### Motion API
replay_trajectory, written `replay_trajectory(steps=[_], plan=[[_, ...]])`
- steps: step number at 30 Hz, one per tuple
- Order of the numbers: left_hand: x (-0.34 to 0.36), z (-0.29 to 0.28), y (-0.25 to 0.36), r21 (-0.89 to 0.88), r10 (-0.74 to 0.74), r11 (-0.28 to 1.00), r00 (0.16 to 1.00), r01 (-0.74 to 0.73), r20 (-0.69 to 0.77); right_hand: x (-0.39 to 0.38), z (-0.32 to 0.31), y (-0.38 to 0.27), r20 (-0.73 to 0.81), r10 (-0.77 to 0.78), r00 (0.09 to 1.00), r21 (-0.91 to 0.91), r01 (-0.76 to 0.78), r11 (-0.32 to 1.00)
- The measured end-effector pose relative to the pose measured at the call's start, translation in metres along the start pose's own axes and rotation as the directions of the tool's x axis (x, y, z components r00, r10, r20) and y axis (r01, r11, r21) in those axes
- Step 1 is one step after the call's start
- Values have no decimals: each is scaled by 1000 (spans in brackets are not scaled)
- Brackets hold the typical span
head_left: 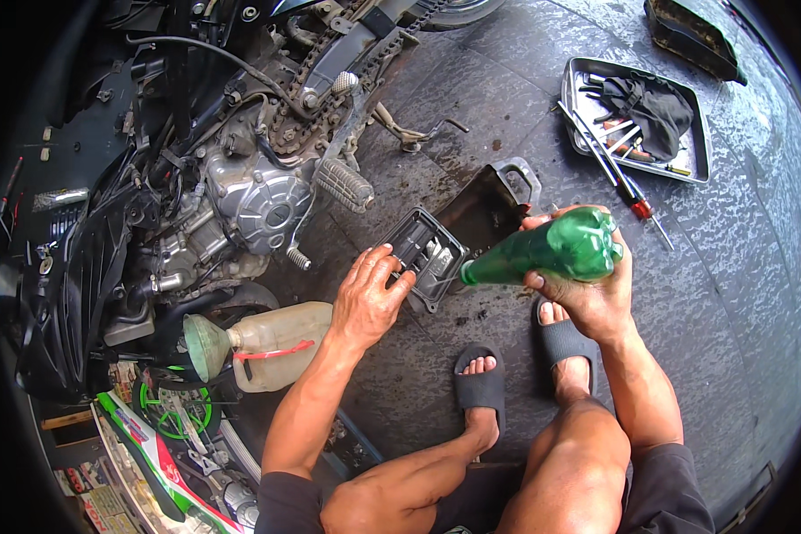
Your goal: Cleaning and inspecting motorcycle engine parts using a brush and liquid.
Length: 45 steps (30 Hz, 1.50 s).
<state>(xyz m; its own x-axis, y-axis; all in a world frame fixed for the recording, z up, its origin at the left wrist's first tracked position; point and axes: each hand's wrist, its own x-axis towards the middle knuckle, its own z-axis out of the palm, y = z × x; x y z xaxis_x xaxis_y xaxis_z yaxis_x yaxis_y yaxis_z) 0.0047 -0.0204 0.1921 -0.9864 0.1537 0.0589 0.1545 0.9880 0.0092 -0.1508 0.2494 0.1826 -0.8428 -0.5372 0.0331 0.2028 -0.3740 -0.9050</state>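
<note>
My right hand (587,285) is wrapped round a green plastic bottle (556,247), tilted on its side with its neck toward the left. The bottle's mouth is at the right edge of a black rectangular plastic housing (451,247), which has a raised rim and pale, shiny patches inside. My left hand (371,289) grips the housing's left side, fingers over the rim and thumb by the near edge. Whether liquid leaves the bottle is too small to tell. Just behind the housing sits a dark, oily drain pan (481,200) with a grey handle.
A partly stripped motorcycle engine (262,209) with its foot pegs fills the left. Near my left forearm lies a cloudy jug (285,349) with a green funnel (206,347). At the right, a metal tray (699,142) holds tools and black cloth. My sandalled feet flank the near floor.
</note>
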Motion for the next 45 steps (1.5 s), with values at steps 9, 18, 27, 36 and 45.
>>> replay_trajectory(steps=[9,18,27,36,45], plan=[[6,-6,0,-20,19,1000,1000,-19,16,6,7,18,-93,-95,991,-199,75,977],[27,-23,-2,-46,52,998,980,-43,194,3,9,19,-166,-248,954,-153,223,963],[50,-40,5,-113,119,988,983,-104,139,0,-67,73,-475,562,678,576,-243,780],[55,-40,5,-101,14,995,996,-5,93,-47,-137,124,-380,796,471,808,-250,534],[58,-10,4,-5,-253,967,967,254,36,-79,-198,157,-147,877,458,916,-271,295]])
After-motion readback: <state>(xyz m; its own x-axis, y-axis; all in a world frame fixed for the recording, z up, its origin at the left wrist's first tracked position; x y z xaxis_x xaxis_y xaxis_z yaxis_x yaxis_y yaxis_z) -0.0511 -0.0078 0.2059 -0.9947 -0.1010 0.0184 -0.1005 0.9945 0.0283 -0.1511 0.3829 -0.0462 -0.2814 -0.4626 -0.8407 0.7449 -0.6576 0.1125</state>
